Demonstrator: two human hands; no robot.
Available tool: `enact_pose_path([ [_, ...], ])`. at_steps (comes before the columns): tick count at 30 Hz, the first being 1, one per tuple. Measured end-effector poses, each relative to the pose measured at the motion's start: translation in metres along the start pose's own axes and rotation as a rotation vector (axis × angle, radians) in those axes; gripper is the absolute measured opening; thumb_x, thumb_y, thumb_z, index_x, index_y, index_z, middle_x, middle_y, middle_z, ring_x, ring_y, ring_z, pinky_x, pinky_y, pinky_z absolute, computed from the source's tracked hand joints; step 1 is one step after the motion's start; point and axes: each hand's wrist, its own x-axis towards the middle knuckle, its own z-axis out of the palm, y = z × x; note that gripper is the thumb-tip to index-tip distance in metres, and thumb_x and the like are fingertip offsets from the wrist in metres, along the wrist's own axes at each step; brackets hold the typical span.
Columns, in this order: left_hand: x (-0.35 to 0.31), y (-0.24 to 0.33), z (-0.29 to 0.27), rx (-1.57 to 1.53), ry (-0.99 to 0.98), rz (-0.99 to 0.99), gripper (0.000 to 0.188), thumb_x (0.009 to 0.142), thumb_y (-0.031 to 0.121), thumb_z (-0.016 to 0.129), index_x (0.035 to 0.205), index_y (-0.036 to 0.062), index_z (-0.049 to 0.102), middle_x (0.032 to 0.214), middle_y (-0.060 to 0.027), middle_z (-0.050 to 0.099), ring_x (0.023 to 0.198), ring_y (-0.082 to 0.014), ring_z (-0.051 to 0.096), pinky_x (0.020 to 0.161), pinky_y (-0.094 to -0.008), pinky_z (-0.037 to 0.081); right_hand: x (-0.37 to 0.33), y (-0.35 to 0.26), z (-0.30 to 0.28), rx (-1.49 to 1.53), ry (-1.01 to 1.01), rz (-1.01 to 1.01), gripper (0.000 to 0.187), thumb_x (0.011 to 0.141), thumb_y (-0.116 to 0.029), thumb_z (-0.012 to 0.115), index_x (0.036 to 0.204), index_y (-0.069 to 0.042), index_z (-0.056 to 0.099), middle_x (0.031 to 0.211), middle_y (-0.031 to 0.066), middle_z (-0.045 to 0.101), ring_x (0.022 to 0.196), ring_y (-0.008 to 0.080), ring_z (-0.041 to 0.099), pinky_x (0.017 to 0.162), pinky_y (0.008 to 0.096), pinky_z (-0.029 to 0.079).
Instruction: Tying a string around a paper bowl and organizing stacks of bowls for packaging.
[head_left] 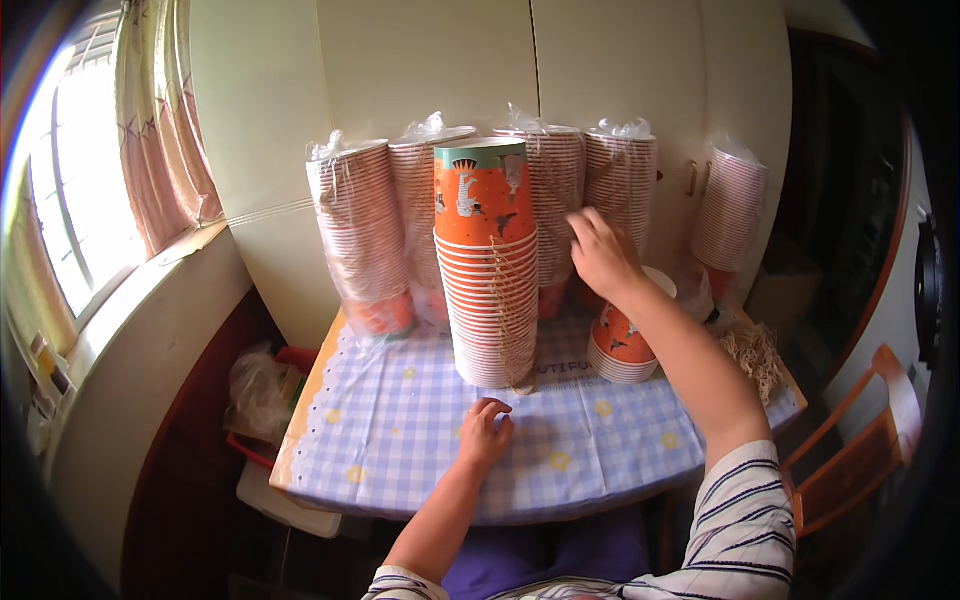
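A tall stack of orange paper tubs (486,300) with white rims stands upright mid-table. Its uppermost tub shows a green band and printed animals. Beige cords (515,310) hang down the stack's right side. My right hand (603,252) is raised just right of the stack, fingers bent together; anything between the fingertips is too small to make out. In front of the stack's base, my left hand (484,436) rests at the tablecloth, fingers loosely curled, thumb a little apart, with nothing visible in it. Partly behind my right forearm is a shorter group of orange tubs (622,345).
Several plastic-wrapped tub stacks (358,235) line the table's back. A bundle of beige cords (755,360) lies at the right edge of the checked tablecloth (400,440). A wooden chair (860,460) stands at right; a red bin (297,358) holding plastic bags is at left.
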Motion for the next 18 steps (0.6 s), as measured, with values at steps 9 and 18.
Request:
enact_pose_path([
  [9,0.0,-0.006,0.011,0.143,0.011,0.185,0.009,0.07,0.011,0.063,0.078,0.0064,0.063,0.086,-0.011,0.061,0.082,-0.0321,0.059,0.071,-0.0413,0.048,-0.137,0.067,0.018,-0.242,-0.056,0.173,0.039,0.066,-0.016,0.073,0.1,-0.004,0.058,0.102,0.0122,0.057,0.098,0.0322,0.052,0.086,0.0447,0.041],
  [18,-0.003,-0.008,0.021,0.212,0.051,0.208,0.007,0.067,0.011,0.061,0.072,0.0063,0.061,0.083,-0.009,0.058,0.079,-0.0303,0.057,0.071,-0.0402,0.046,-0.131,0.093,0.023,-0.107,-0.019,0.238,0.037,0.063,-0.009,0.074,0.095,-0.003,0.056,0.1,0.0159,0.056,0.094,0.0369,0.053,0.083,0.045,0.041],
])
